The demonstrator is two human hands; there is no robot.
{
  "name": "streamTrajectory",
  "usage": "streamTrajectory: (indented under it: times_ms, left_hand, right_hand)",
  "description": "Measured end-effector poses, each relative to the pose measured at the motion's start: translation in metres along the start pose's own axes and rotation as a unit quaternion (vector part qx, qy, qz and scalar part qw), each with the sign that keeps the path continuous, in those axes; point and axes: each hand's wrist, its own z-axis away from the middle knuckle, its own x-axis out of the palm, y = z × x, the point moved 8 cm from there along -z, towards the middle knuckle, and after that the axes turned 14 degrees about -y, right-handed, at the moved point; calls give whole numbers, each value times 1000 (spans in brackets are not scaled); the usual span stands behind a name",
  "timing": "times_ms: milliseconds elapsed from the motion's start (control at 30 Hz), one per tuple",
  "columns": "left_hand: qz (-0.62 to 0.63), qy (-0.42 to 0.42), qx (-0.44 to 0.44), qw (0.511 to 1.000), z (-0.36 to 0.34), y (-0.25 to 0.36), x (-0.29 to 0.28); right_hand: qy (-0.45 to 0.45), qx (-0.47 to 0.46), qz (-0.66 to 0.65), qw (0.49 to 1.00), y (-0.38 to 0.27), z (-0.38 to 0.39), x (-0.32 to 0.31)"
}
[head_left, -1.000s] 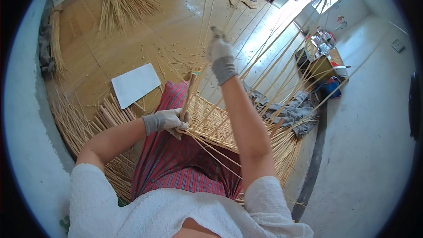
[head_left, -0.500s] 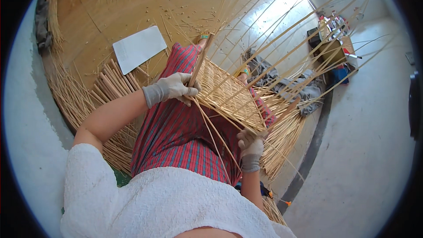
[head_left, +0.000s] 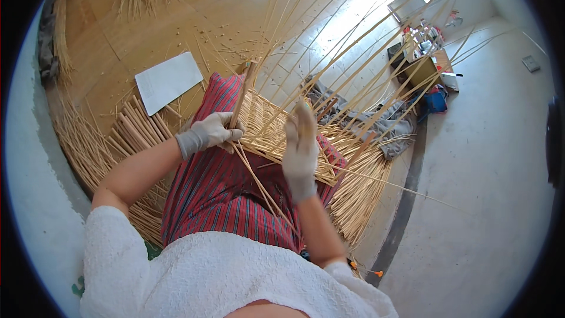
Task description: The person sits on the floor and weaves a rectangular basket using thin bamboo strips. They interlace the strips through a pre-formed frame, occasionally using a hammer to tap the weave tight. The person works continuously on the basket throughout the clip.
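A partly woven wicker panel (head_left: 257,112), with long pale stakes fanning away from it, rests across my lap. At its left corner stands a thicker wooden stick (head_left: 244,91). My gloved left hand (head_left: 216,131) is closed round that stick's base and the corner of the weave. Loose wicker strands (head_left: 259,182) hang from this corner over the striped red cloth (head_left: 218,200). Raised over the panel's near edge, my gloved right hand (head_left: 300,156) has its fingers stretched out, slightly blurred, with nothing visible in them. Another thick stick (head_left: 360,152) stands at the right corner.
Cut sticks (head_left: 138,122) and long wicker (head_left: 88,141) lie at my left. A white board (head_left: 168,82) is on the floor ahead. More wicker (head_left: 362,200) and grey cloth (head_left: 388,124) are at my right, with a cluttered small table (head_left: 424,68) beyond.
My right hand has left the panel's right corner and risen up and to the left, its fingers straightening. My left hand keeps its grip at the left corner.
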Motion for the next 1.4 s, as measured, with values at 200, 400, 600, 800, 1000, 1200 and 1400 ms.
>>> streamTrajectory:
  times_ms: [200,400,600,800,1000,1200,1400]
  left_hand:
    - [-24,56,68,996,-7,-2,10]
    - [30,92,80,992,1,-8,-5]
    - [39,89,82,992,-2,-17,-9]
    - [14,106,83,991,-11,-14,-5]
    - [71,87,116,987,-13,-20,-4]
    - [50,129,145,980,-11,-18,-1]
    - [15,181,132,974,-8,-21,-3]
  right_hand:
    - [-239,-13,351,905,-59,-102,68]
    - [-55,-55,288,954,1,32,19]
    - [-122,-28,437,891,14,73,64]
    - [-209,60,394,893,42,33,99]
    - [-182,85,355,913,47,52,94]
    - [-335,98,401,847,37,22,100]
    - [-386,18,236,892,-25,40,52]
